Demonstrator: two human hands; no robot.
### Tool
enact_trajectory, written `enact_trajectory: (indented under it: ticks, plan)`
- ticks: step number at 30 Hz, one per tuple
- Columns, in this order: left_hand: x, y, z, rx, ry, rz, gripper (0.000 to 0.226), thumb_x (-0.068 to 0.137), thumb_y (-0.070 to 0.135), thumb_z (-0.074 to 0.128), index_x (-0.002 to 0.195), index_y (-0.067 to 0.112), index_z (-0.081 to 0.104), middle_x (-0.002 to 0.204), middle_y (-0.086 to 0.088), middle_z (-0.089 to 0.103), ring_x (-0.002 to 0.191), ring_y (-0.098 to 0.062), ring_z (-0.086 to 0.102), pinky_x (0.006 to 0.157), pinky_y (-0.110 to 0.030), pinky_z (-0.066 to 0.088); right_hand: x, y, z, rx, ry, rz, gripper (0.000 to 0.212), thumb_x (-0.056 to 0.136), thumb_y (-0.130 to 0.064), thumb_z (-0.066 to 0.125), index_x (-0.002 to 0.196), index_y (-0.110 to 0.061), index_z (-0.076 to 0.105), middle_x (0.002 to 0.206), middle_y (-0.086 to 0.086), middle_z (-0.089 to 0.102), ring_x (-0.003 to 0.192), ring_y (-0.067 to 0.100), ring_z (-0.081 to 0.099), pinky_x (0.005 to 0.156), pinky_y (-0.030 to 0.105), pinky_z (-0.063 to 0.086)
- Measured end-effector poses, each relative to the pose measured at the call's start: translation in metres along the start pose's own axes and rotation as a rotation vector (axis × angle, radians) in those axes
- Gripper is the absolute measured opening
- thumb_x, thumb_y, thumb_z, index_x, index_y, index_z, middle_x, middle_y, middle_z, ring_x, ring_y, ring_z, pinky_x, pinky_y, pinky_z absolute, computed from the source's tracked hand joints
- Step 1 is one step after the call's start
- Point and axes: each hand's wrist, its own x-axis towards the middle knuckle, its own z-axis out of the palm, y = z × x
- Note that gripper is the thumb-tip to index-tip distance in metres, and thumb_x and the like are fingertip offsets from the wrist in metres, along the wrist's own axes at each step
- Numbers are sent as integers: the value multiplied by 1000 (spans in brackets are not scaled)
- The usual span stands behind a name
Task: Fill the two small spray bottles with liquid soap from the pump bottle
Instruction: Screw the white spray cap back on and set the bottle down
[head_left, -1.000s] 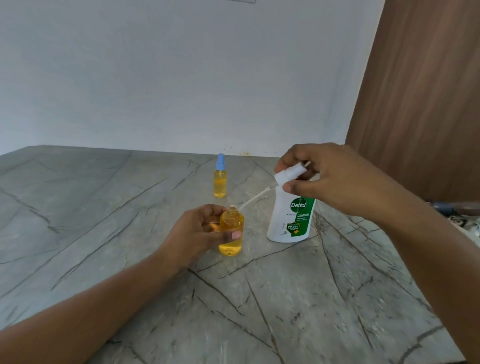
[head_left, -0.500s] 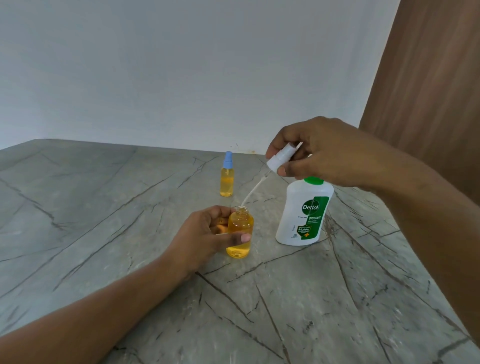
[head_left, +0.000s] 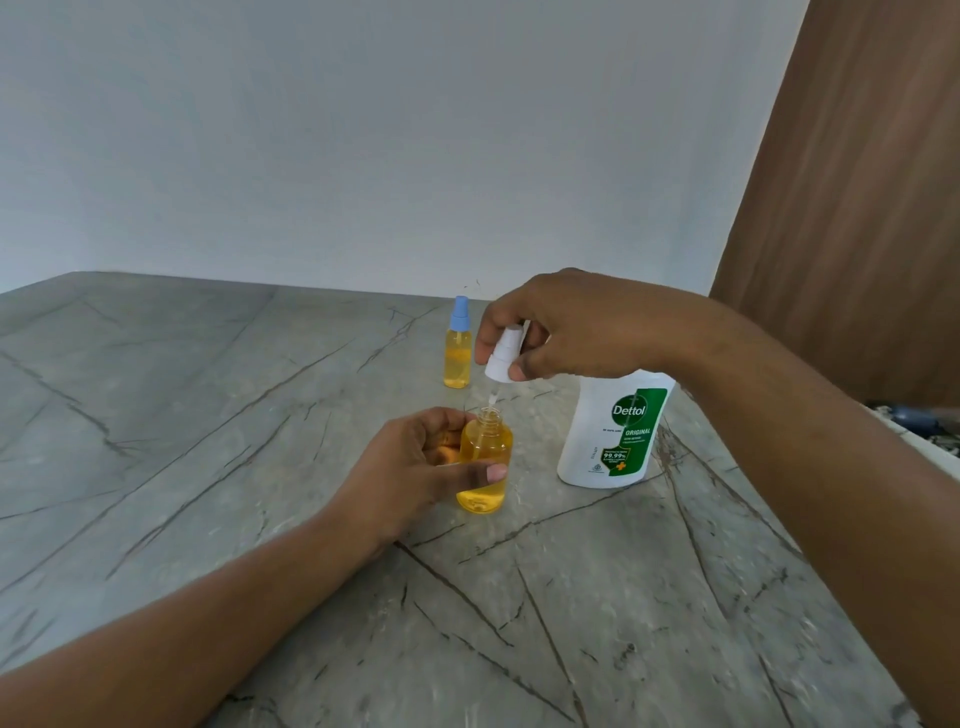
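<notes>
Left of the pump bottle (head_left: 618, 431), the left grip (head_left: 415, 467) curls round the open, nearly full spray bottle (head_left: 485, 441) on the bench (head_left: 208, 441). The right grip (head_left: 571, 327) pinches its white spray cap (head_left: 501, 356) above, tube (head_left: 491, 401) at the neck. A skewed tube could catch the rim, tipping soap out.

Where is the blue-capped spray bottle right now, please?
In head view, the blue-capped spray bottle stands upright behind the open bottle the left hand holds, just left of the right hand.
</notes>
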Motion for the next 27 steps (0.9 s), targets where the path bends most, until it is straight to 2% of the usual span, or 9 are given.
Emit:
enact_trajectory:
  ticks: [4,9,14,20,25,27]
  plan:
    - [0,0,0,11,0,0,59,51,40,77,104,17,65,92,2,73,85,-15,69,85,-36,54,1,-2,-1,-17,-63,-29,26,87,-14,65,109,-28,64,88,-22,54,85,9,60,68,20,45]
    - [0,-1,0,31,6,-9,57,53,41,77,103,19,65,91,2,73,84,-15,69,85,-38,54,5,-7,9,-98,-104,-65,26,87,-16,65,109,-28,64,79,-25,49,75,-4,49,65,14,37]
    - [0,0,0,30,13,-16,52,54,38,77,101,19,65,90,2,73,83,-15,69,86,-37,54,8,-6,15,-111,-93,-50,27,85,-16,68,109,-27,65,75,-25,49,70,-7,46,64,13,35]
    - [1,1,-1,25,11,-20,52,54,38,76,101,20,65,91,3,73,84,-13,69,86,-35,53,13,-4,16,-75,-125,-40,27,84,-17,69,110,-25,65,93,-13,58,82,8,62,67,18,43]
    - [-1,1,2,37,18,-26,56,52,42,75,103,21,64,92,5,73,84,-11,69,86,-33,53,15,-4,11,-78,-167,-71,24,83,-17,70,105,-27,67,84,-22,57,79,6,62,66,18,42]
    - [0,1,2,34,21,-26,55,52,41,75,102,21,65,92,5,73,84,-11,69,85,-31,53,17,-3,11,-73,-169,-66,23,83,-18,71,105,-24,67,84,-19,61,77,7,64,67,18,45]
